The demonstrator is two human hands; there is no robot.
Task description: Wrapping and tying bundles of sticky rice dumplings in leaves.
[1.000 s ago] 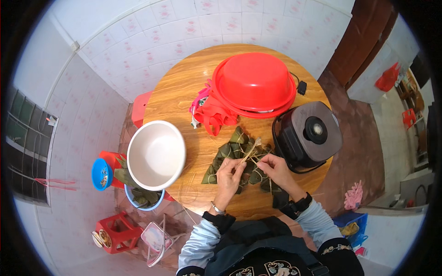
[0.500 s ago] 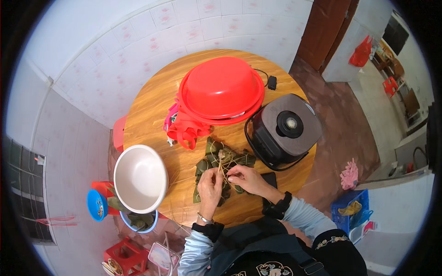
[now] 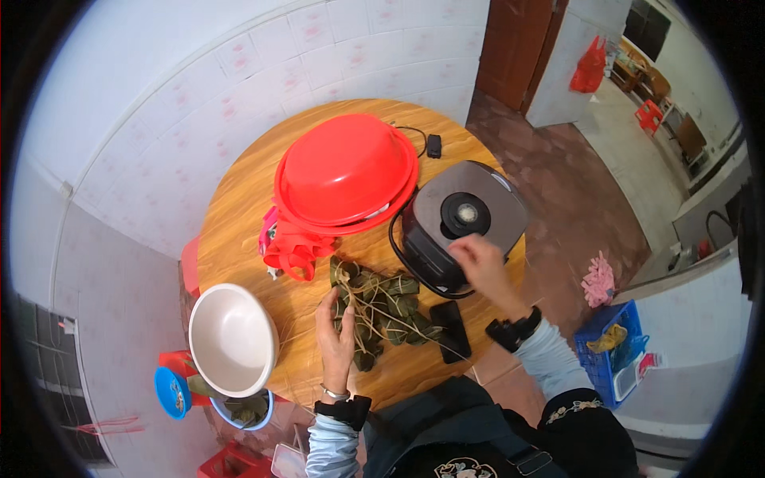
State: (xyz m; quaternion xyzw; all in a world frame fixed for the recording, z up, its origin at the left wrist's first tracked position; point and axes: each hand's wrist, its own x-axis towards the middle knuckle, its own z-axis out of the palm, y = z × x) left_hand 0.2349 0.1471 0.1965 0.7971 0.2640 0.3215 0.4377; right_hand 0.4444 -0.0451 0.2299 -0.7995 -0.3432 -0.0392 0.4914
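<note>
A bundle of leaf-wrapped rice dumplings (image 3: 405, 307), dark green and tied with pale strings, lies near the front of the round wooden table. My left hand (image 3: 336, 341) is at its left edge, thumb and fingers apart, touching the leaves and strings. Several loose string ends (image 3: 368, 296) fan over the dumplings. My right hand (image 3: 484, 269) is raised by the front of the black rice cooker (image 3: 430, 247), away from the bundle. Its fingers are curled together and slightly blurred; whether anything thin is between them cannot be seen.
Upturned red basins (image 3: 347, 171) and a red bag (image 3: 296, 251) are behind the dumplings. A white bowl (image 3: 233, 338) stands at the table's left edge, a black phone (image 3: 451, 328) to the right. On the floor are a blue crate (image 3: 594, 327) and a basin of leaves (image 3: 253, 410).
My right hand has left the strings and moved right and up to the rice cooker. My left hand has opened from its pinch and stays at the bundle. The view has shifted slightly.
</note>
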